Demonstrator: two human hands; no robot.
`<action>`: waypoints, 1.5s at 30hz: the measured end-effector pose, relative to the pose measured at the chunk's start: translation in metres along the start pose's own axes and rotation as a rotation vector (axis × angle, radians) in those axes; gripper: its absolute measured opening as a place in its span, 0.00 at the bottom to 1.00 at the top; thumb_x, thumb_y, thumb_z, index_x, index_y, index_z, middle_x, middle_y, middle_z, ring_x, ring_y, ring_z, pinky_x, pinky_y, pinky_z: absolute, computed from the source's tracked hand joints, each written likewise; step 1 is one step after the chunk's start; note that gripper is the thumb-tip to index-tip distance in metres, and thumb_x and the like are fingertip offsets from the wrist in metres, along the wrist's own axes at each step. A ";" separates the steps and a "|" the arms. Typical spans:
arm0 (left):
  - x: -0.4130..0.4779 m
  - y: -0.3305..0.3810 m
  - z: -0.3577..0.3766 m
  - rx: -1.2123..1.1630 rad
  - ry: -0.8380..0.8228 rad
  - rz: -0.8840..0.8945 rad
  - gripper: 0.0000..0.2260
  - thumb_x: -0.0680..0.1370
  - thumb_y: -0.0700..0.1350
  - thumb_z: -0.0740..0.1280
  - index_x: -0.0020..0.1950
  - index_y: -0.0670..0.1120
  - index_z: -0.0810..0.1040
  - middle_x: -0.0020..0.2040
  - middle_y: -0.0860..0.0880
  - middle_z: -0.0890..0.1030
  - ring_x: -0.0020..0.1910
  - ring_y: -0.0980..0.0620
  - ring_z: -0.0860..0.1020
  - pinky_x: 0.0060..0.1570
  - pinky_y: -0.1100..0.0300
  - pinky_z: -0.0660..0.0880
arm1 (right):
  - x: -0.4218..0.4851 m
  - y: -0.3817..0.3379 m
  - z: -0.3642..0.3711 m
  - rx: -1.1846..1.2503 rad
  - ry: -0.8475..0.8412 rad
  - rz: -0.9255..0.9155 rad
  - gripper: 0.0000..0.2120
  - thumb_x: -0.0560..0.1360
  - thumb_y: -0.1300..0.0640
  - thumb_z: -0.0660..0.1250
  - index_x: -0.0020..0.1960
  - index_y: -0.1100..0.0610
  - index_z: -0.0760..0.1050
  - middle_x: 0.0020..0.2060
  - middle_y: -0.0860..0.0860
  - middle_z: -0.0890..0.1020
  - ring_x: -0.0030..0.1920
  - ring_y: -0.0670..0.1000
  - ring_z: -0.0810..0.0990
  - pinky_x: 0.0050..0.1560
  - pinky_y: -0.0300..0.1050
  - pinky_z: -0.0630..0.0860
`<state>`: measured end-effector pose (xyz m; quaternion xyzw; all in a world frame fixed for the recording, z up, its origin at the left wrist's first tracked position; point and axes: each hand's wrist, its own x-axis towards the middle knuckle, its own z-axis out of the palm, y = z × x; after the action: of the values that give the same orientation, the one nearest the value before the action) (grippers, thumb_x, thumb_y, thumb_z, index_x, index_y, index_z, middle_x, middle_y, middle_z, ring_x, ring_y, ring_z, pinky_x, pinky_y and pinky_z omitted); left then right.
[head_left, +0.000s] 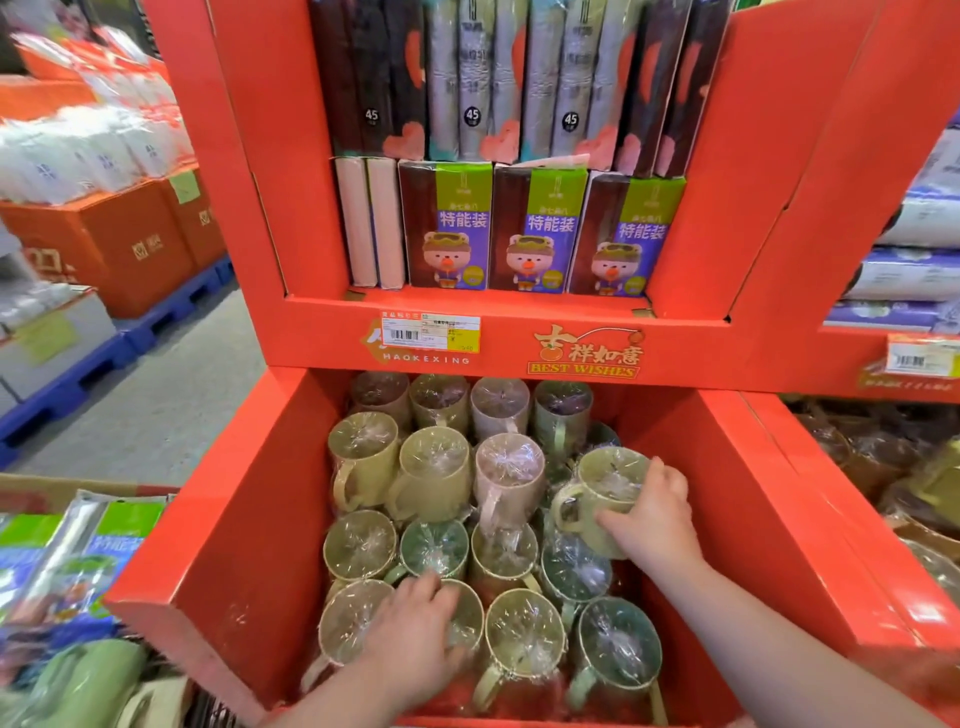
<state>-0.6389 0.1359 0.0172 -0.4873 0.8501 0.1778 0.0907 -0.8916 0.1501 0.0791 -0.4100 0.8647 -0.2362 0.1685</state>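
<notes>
As seen from the head-worn camera, looking down into a bright red cardboard display bin (218, 519) packed with rows of handled mugs, each sealed in clear crinkled film, mouths facing up.

Right hand (652, 512) at the bin's right side, fingers and thumb curled round a pale yellow-green film-wrapped mug (597, 483). Held higher than its neighbours and tipped, mouth leaning toward the back, loop handle out to the left. Long axis slanting, not upright like the rest.

Left hand (415, 639) nearer the viewer, palm down over a second yellow-green front-row mug (470, 610), fingers bent loosely across its wrapped mouth. Impossible to tell whether gripping or merely resting.

Hands well apart. Tipped mug off to the right of the left hand and farther back, so within reach of the right hand alone. Probably next: bringing that mug upright and into line with the rows, which depends on correcting its backward lean.

Above the bin, on the red shelf front:
- white barcode price label (430, 335) with a yellow corner, print too small to read
- "HAOKEXING" in white
- gold "BEST WISHES" lettering (584, 370) under Chinese characters

On the shelf, dark boxes with a cartoon bear (447, 228) and green-and-purple panels reading 特能装. Behind them, tall packs marked "45" (471, 115).
</notes>
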 end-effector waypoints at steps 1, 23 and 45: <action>0.000 -0.001 0.001 0.013 -0.030 -0.005 0.29 0.77 0.58 0.62 0.76 0.51 0.57 0.77 0.48 0.56 0.75 0.47 0.55 0.74 0.51 0.55 | 0.006 -0.001 0.003 0.005 0.001 0.008 0.46 0.71 0.51 0.73 0.77 0.60 0.48 0.73 0.57 0.56 0.70 0.62 0.64 0.67 0.51 0.64; 0.008 -0.009 0.014 0.018 -0.160 -0.047 0.28 0.78 0.50 0.64 0.76 0.53 0.57 0.79 0.48 0.51 0.78 0.45 0.47 0.75 0.45 0.48 | 0.067 0.011 0.035 -0.068 -0.159 -0.059 0.45 0.73 0.58 0.71 0.78 0.55 0.44 0.78 0.51 0.46 0.74 0.56 0.61 0.70 0.45 0.63; -0.004 -0.013 -0.012 0.039 -0.077 0.054 0.27 0.78 0.54 0.62 0.75 0.49 0.60 0.77 0.47 0.56 0.76 0.46 0.53 0.74 0.50 0.50 | 0.015 -0.007 0.013 -0.475 -0.091 -0.211 0.36 0.75 0.50 0.65 0.77 0.53 0.49 0.75 0.57 0.53 0.72 0.60 0.60 0.66 0.53 0.67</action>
<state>-0.6253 0.1279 0.0267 -0.4552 0.8621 0.1824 0.1281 -0.8897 0.1311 0.0705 -0.5360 0.8400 -0.0242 0.0807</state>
